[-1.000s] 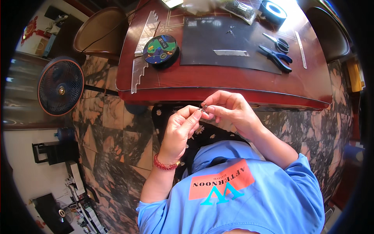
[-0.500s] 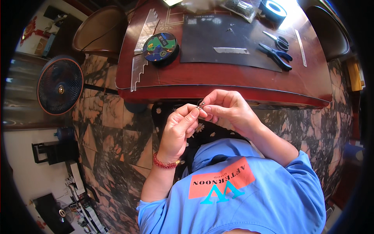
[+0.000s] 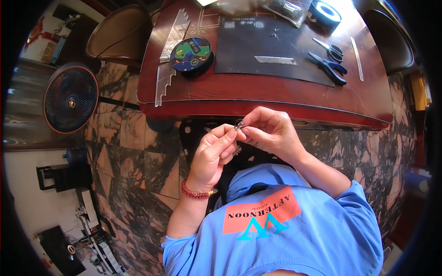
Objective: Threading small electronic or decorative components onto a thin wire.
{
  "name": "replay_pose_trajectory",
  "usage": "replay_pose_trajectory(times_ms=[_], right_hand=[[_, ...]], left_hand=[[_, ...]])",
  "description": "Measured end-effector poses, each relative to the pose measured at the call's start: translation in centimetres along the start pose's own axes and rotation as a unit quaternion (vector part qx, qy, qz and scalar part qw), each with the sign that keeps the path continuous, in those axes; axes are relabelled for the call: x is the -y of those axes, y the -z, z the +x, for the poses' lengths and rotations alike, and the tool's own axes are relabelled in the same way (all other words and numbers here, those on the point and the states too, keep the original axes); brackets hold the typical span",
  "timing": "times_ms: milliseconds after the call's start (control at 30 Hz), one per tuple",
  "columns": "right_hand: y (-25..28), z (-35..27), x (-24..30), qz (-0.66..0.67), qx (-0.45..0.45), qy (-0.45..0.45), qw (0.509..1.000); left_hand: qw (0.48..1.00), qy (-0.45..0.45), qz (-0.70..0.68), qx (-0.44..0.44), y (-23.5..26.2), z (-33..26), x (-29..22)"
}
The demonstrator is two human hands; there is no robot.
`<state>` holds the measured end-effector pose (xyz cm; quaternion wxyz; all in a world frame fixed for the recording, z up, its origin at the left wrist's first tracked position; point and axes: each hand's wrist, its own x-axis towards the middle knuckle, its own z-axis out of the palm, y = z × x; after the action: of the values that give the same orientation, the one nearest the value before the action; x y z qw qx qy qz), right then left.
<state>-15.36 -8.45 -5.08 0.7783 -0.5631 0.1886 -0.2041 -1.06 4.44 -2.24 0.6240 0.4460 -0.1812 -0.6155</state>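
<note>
Just off the table's front edge, my two hands meet over a small dark metal piece with thin loops (image 3: 238, 123); its exact kind is too small to make out. My left hand (image 3: 213, 148) is closed, pinching the piece's lower end between thumb and forefinger. On its upper right, the thumb and forefinger of my right hand (image 3: 272, 131) are pressed together at the piece. That hand's other fingers curl behind and are partly hidden. A similar tiny metal bit (image 3: 275, 33) lies on the dark mat (image 3: 235, 50).
On the red table (image 3: 258, 94) are pliers (image 3: 328, 69), scissors (image 3: 332, 49), a flat metal strip (image 3: 276, 60), a ruler (image 3: 357, 59), a round spool (image 3: 191, 54), clear stepped plastic pieces (image 3: 164, 83), a tape roll (image 3: 325, 16) and a clear bag (image 3: 286, 10). A fan (image 3: 71, 99) stands left.
My right hand's fingers have shifted slightly at the small metal piece, and its loop shows more openly above the fingertips. My left hand keeps its pinch.
</note>
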Motion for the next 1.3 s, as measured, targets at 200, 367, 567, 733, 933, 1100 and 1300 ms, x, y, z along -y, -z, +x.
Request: replay_pose_trajectory(times_ms=[200, 367, 567, 733, 933, 1100, 1300], right_hand=[[-0.2, -0.3, 0.0, 0.035, -0.042, 0.019, 0.998], [-0.3, -0.5, 0.4, -0.053, -0.083, 0.066, 0.993], [-0.2, -0.3, 0.7, -0.189, -0.109, 0.194, 0.956], [0.0, -0.2, 1.5, -0.096, -0.117, 0.117, 0.982], [1.0, -0.1, 2.6, -0.032, -0.136, 0.082, 0.987], [1.4, -0.3, 3.6, 0.005, -0.136, 0.123, 0.983], [4.1, 0.2, 6.0, 0.021, -0.245, 0.202, 0.948]], left_hand=[[0.998, -0.023, 0.048, -0.041, 0.3, -0.1, 0.6], [0.991, -0.055, 0.104, -0.07, -0.1, 0.1, 1.0], [0.986, -0.073, 0.124, -0.085, -0.5, 0.0, 1.0], [0.986, -0.077, 0.126, -0.082, -0.3, -0.1, 1.1], [0.987, -0.072, 0.116, -0.084, 0.5, -0.1, 1.2], [0.986, -0.074, 0.132, -0.075, 0.7, 0.0, 1.3], [0.986, -0.072, 0.115, -0.094, 1.8, -0.4, 1.0]])
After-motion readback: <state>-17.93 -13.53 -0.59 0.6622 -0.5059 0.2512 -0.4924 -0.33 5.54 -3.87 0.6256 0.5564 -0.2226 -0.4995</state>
